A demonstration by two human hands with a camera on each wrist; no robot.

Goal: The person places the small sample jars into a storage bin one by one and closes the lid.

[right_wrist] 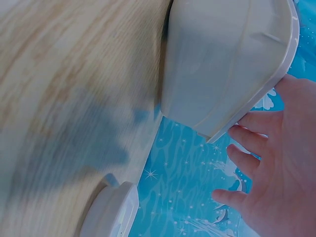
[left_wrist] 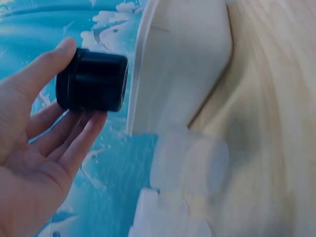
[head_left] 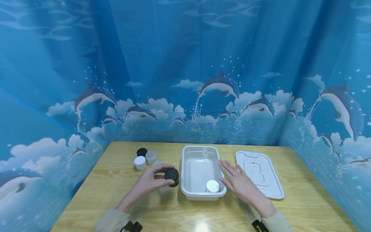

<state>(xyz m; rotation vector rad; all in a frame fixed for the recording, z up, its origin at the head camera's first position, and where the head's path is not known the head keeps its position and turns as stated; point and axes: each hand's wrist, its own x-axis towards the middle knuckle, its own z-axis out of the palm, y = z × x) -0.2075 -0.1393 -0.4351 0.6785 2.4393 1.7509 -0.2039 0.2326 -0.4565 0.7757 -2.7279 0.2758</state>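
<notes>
My left hand holds a small black jar between thumb and fingers, lifted just left of a white plastic tub. A white-capped jar stands in the tub's near right corner. Flat and with straight fingers, my right hand lies against the tub's right rim. A clear jar stands on the table below the left hand.
The tub's white lid lies flat to the right of my right hand. A black jar, a white-capped jar and a clear jar stand at the wooden table's far left. A blue dolphin curtain surrounds the table.
</notes>
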